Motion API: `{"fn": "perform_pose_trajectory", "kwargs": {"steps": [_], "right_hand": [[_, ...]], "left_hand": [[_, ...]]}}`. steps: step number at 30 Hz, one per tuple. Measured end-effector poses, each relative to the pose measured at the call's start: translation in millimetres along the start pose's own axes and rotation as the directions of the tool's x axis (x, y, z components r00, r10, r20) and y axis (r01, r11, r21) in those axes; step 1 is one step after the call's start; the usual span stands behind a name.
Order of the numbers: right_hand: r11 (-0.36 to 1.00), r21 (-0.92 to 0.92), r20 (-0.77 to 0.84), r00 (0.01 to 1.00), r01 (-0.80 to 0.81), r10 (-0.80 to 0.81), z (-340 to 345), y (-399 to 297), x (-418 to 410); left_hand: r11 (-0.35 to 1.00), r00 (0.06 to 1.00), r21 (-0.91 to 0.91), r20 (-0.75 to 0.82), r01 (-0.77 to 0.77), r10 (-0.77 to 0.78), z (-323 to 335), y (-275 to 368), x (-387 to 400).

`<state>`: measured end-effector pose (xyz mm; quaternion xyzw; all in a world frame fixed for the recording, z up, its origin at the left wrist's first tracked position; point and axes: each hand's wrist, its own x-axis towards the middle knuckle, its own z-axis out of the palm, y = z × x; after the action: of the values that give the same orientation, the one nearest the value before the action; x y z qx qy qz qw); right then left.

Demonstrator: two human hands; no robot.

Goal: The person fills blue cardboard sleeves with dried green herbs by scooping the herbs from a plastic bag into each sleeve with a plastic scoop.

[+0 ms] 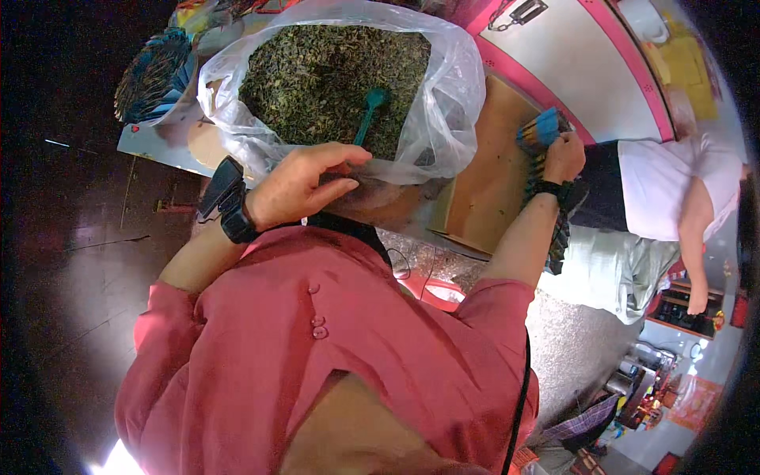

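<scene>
A clear plastic bag (457,89) stands wide at its mouth on the table, full of dried, shredded green leaves (309,77). A teal plastic scoop (369,116) lies on the leaves, its handle towards me. At the bag's near edge is my left hand (312,178), fingers apart and holding nothing that I can see. Over on the right, my right hand (565,157) has its fingers closed on a blue bundle (541,129) with brownish ends; what the bundle is made of is unclear. Dark fringed material hangs beneath that wrist.
Brown cardboard (496,160) lies right of the bag. Another bundle with blue wrapping (157,80) rests at the table's left end. A pink-edged white panel (582,53) stands behind. Another person in a white top (659,190) is at the right. A red plastic object (436,291) is below the table.
</scene>
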<state>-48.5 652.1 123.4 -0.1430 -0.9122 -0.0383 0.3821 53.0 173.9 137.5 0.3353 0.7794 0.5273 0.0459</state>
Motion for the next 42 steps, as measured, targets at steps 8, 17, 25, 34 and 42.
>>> {"fn": "perform_pose_trajectory", "kwargs": {"steps": [8, 17, 25, 34, 42], "right_hand": [[0.998, -0.064, -0.028, 0.999, 0.03, -0.032, 21.3, 13.0, -5.9], [1.0, 0.017, -0.005, 1.0, -0.018, 0.018, 15.3, 7.3, -4.8], [0.996, 0.01, 0.03, 0.996, -0.088, 0.087, -7.2, -8.1, -1.7], [0.992, -0.062, 0.018, 0.993, -0.113, 0.115, -12.8, -11.7, -2.1], [0.989, -0.087, 0.123, 0.983, -0.123, 0.133, 13.9, 4.0, 7.2]], "left_hand": [[0.997, 0.996, -0.014, 0.038, 0.076, -0.076, -2.0, 1.7, 1.8], [0.995, 0.993, 0.02, 0.056, 0.099, -0.1, -4.3, 5.9, 0.6], [0.998, 0.999, 0.053, 0.025, 0.025, -0.027, -4.8, 5.2, 0.1], [0.999, 0.999, 0.023, 0.001, 0.04, -0.04, -3.2, 5.7, -0.6], [0.999, 0.999, 0.05, 0.021, 0.023, -0.024, -2.3, 3.5, -0.6]]}}
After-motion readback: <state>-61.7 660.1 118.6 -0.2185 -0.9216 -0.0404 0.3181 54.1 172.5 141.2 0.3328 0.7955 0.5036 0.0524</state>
